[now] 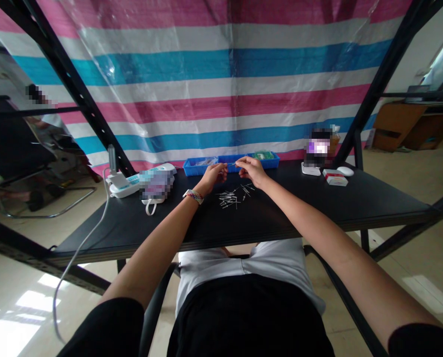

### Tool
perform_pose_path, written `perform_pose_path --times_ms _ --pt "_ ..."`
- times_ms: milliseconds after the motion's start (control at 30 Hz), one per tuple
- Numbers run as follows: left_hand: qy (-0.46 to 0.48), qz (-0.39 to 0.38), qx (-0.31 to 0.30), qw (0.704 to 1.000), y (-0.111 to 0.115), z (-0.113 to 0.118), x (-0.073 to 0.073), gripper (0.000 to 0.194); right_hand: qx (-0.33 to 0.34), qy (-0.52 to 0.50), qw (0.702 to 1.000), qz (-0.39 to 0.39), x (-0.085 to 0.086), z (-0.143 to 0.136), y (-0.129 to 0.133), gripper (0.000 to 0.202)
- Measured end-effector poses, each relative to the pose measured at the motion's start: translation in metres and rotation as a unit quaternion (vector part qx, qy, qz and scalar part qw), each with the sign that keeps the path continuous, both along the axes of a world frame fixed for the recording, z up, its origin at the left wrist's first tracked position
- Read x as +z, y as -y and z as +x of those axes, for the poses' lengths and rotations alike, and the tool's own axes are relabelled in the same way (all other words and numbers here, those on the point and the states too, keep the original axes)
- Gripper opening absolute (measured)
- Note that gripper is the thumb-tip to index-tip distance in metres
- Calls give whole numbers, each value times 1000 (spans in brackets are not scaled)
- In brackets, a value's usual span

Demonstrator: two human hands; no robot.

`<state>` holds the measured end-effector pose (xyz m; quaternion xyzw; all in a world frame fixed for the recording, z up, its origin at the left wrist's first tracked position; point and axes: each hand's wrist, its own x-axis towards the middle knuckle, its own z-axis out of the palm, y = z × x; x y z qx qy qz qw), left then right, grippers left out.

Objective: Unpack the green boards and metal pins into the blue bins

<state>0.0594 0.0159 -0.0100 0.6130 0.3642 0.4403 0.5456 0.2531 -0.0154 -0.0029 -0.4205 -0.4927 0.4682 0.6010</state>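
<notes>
My left hand [216, 176] and my right hand [250, 168] are raised over the black table, just in front of a blue tray [202, 170]. Between their pinched fingertips runs a thin, light piece [231, 164], too small to make out well; both hands grip it. Below the hands lies a loose pile of thin metallic pins [227, 199], with a smaller scattering of similar pins [247, 189] on its right. Inside the tray, clear bags sit at the left and a green item [263, 155] at the right.
On the left of the table [299, 218] are a white power strip [132, 184] with a cable and a blurred pouch-like item [158, 184]. At right stand a pixelated device [317, 148], a small box [335, 177] and a white mouse [345, 171]. A striped sheet hangs behind.
</notes>
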Motion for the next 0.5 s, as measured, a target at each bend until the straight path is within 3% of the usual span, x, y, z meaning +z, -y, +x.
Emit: perform_pose_path --times_ms 500 --pt "20 46 16 999 6 2 3 31 0 9 1000 -6 -6 3 -7 18"
